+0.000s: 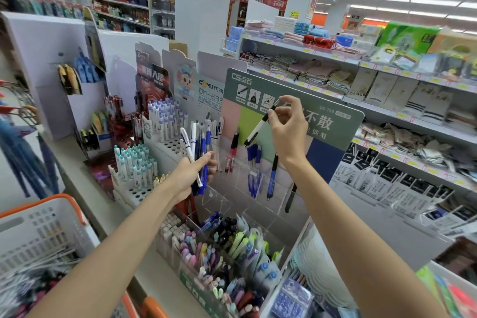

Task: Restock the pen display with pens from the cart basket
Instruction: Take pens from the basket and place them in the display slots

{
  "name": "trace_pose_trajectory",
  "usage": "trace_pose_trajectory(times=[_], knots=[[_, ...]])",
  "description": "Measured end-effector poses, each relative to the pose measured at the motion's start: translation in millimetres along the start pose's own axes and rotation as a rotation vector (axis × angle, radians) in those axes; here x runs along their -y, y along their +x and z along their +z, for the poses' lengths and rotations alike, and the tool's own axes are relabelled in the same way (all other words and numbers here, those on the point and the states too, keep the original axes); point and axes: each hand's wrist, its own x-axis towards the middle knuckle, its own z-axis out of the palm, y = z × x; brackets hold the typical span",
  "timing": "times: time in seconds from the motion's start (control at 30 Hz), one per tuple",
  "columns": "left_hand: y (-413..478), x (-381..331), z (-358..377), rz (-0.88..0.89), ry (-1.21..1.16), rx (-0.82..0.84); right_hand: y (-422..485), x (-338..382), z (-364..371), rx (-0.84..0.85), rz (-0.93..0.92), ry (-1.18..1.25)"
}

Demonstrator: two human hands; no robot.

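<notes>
My left hand (192, 173) grips a bundle of pens (195, 153), white and blue ones, held upright in front of the clear acrylic pen display (240, 162). My right hand (287, 128) pinches the top end of a single black and white pen (258, 128), which slants down to the left in front of the display's green header card (296, 100). Red, blue and black pens hang in the display's clear pockets below that pen. The white cart basket (38, 230) with orange rim sits at lower left, holding several pens.
Other pen stands (165, 124) crowd the counter to the left. Below the display, clear bins (219, 253) hold pastel pens and highlighters. Shelves with towels and packaged goods (387, 100) run along the right. A white pillar (204, 8) rises behind.
</notes>
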Motion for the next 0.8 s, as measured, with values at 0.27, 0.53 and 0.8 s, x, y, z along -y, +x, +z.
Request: trace_pose_trajectory(times=[0.27, 0.53, 0.8], knots=[[-1, 6, 0, -0.025, 0.021, 0.060, -6, -7, -10, 0.021, -0.067, -0.113], [0, 18, -1, -0.002, 0.003, -0.042, -14, -14, -40, 0.024, -0.064, -0.133], [-11, 27, -14, -0.019, 0.017, -0.074, -35, -18, -28, 0.081, -0.029, -0.112]])
